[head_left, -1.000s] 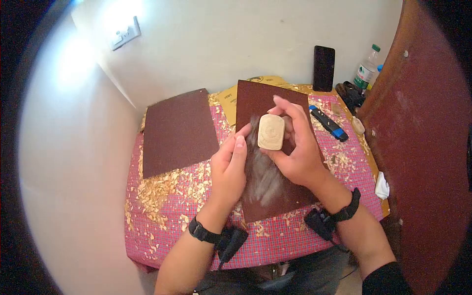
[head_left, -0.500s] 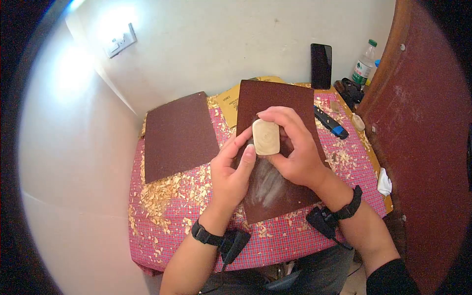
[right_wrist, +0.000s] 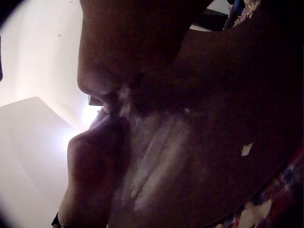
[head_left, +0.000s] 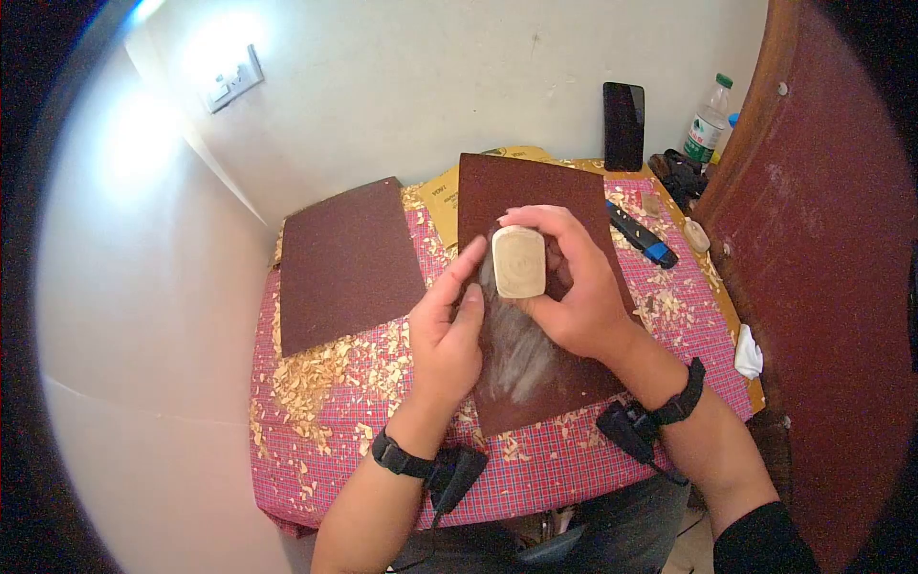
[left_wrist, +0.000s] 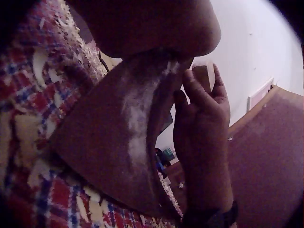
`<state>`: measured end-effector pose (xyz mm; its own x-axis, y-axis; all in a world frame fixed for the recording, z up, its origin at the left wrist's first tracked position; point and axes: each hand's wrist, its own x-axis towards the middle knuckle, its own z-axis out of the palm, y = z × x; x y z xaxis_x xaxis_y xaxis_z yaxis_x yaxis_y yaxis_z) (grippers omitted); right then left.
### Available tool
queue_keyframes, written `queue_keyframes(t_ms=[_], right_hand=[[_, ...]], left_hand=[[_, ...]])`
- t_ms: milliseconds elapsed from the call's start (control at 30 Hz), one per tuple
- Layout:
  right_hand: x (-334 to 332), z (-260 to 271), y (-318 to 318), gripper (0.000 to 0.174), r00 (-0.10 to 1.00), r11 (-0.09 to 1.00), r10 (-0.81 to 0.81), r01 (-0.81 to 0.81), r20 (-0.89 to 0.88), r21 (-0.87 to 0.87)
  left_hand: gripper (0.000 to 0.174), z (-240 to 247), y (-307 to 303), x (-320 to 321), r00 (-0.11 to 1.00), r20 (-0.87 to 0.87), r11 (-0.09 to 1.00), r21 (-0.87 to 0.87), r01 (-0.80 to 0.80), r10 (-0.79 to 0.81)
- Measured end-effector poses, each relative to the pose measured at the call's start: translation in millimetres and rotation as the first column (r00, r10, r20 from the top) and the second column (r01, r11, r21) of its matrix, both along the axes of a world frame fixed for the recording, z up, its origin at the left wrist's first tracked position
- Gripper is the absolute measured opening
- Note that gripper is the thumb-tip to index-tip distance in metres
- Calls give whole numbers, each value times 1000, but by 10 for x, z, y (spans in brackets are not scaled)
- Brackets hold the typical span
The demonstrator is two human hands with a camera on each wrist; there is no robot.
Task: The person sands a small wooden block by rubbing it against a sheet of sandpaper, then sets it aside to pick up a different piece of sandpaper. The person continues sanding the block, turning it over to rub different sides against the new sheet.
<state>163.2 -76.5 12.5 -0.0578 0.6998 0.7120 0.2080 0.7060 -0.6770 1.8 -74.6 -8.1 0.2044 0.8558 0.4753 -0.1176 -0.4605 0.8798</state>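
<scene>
A pale wooden block [head_left: 519, 262] with rounded corners is held up in the head view, ring-like grain on the face turned to me. My right hand [head_left: 585, 292] grips it between fingers at the top and thumb below. Just left of the block, my left hand [head_left: 446, 330] is held with fingers and thumb extended and apart from the wood. Below both hands lies a dark brown sandpaper sheet [head_left: 497, 182], streaked with pale dust [head_left: 516, 359]. The left wrist view shows the right hand [left_wrist: 202, 111] around the block [left_wrist: 203, 76].
A second sandpaper sheet [head_left: 349, 268] lies left on the checked cloth [head_left: 382, 493], amid wood shavings [head_left: 311, 387]. A blue-and-black utility knife [head_left: 643, 236] rests to the right. A phone [head_left: 623, 126] leans on the wall near a bottle [head_left: 708, 124]. A dark red panel [head_left: 841, 239] bounds the right side.
The block has shifted slightly left and tilted in the right hand's grip. The left fingers came up against its side half a second ago and are now a little away from it.
</scene>
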Motion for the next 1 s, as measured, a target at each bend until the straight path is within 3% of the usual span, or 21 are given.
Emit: queue_keyframes(t_ms=[67, 133, 267, 333, 400, 433, 500, 633, 767, 833, 900, 1000], right_hand=[[0, -36, 26, 50, 1000, 1000, 2, -2, -15, 0], [4, -42, 44, 50, 1000, 1000, 5, -5, -30, 2], [29, -31, 61, 52, 992, 990, -95, 86, 77, 113], [36, 23, 23, 53, 985, 985, -125, 108, 118, 136], [52, 128, -67, 55, 941, 972, -193, 222, 276, -75], [47, 110, -54, 55, 942, 973, -192, 220, 277, -74], [37, 40, -13, 56, 991, 974, -102, 118, 92, -191], [52, 5, 20, 55, 953, 974, -203, 219, 225, -48], [10, -53, 32, 46, 927, 968, -246, 247, 282, 31], [-4, -96, 60, 44, 926, 964, -263, 265, 270, 31], [-7, -123, 74, 35, 966, 960, -202, 228, 164, -162], [-10, -131, 69, 28, 972, 954, -196, 220, 130, -206]], left_hand=[[49, 46, -15, 36, 999, -31, 999, 40, -10, 11], [59, 87, -39, 127, 968, 246, 996, 80, 32, -51], [61, 41, -10, 111, 963, 270, 999, 32, 15, -23], [61, 9, 27, 52, 977, 201, 985, -140, 97, -68], [61, -3, 25, 51, 962, 263, 967, -212, 139, -80], [60, -6, 23, 50, 942, 324, 942, -280, 184, -88], [60, 29, -3, 52, 905, 413, 912, -327, 250, -100], [62, 108, -62, 41, 803, 578, 776, -434, 457, -149], [65, 79, -64, 64, 805, 543, 761, -410, 503, -240], [74, 58, -53, 91, 862, 459, 815, -401, 418, -216], [78, 70, -90, 109, 876, 433, 824, -401, 400, -214], [84, 95, -102, 124, 889, 405, 829, -407, 384, -213]])
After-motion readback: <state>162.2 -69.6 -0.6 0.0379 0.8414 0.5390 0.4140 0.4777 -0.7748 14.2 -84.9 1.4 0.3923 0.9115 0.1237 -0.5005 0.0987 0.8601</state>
